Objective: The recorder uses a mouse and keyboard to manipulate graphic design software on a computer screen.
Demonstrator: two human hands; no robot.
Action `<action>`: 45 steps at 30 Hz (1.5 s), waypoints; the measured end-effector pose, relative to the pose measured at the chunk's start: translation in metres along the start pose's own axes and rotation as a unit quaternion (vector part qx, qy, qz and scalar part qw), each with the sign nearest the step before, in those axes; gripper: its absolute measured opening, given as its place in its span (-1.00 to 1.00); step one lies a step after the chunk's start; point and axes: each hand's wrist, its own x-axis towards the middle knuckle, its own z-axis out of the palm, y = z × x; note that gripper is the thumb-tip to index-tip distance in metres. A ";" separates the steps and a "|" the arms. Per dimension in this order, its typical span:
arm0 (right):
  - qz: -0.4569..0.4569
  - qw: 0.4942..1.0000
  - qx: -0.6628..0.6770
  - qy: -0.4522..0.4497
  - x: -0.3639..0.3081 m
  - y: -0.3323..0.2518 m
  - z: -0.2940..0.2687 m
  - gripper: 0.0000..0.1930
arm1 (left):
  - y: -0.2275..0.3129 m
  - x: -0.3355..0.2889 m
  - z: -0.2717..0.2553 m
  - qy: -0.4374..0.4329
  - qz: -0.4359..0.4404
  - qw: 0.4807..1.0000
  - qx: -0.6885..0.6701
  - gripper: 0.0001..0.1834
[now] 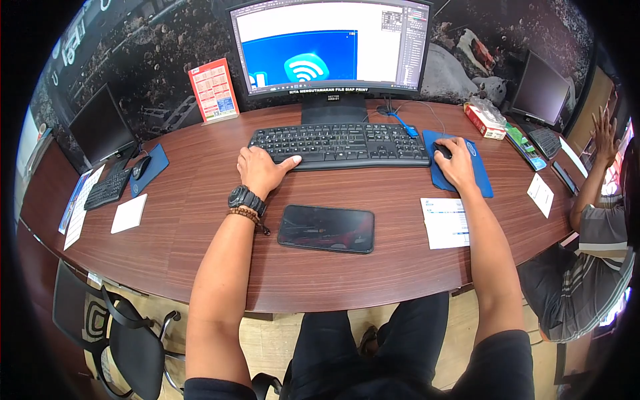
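My left hand (261,171) rests on the lower left corner of a black keyboard (347,143), thumb stretched along its front edge and fingers spread over the keys. On that wrist are a dark watch (245,198) and a beaded bracelet. My right hand (457,163) is curved over a black computer mouse (443,151), which lies on a blue mouse pad (475,175). Behind the keyboard stands a monitor (330,50) showing a blue graphic with a white wireless symbol. A black smartphone (327,229) lies flat between my forearms.
A printed paper (445,223) lies beside my right forearm. A red calendar (214,90) stands left of the monitor, and a red and white box (485,121) sits behind the mouse pad. More monitors occupy both sides. At right sits another person (587,267) with a raised hand. An office chair (133,333) stands at left.
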 end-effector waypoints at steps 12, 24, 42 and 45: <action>0.006 1.000 -0.001 -0.007 0.000 -0.002 -0.002 -0.62 | 0.000 0.000 -0.001 -0.004 0.000 1.000 -0.001 0.12; -0.004 1.000 -0.007 -0.002 0.001 0.000 0.000 -0.63 | -0.002 0.001 0.001 -0.002 0.002 1.000 -0.006 0.12; -0.221 0.968 -0.007 -0.122 0.005 -0.094 0.028 -0.74 | 0.000 -0.001 0.003 0.005 -0.016 0.999 -0.035 0.18; -0.205 0.963 -0.084 -0.153 0.005 -0.095 0.038 -0.70 | 0.001 -0.001 0.006 0.014 -0.018 0.999 -0.028 0.19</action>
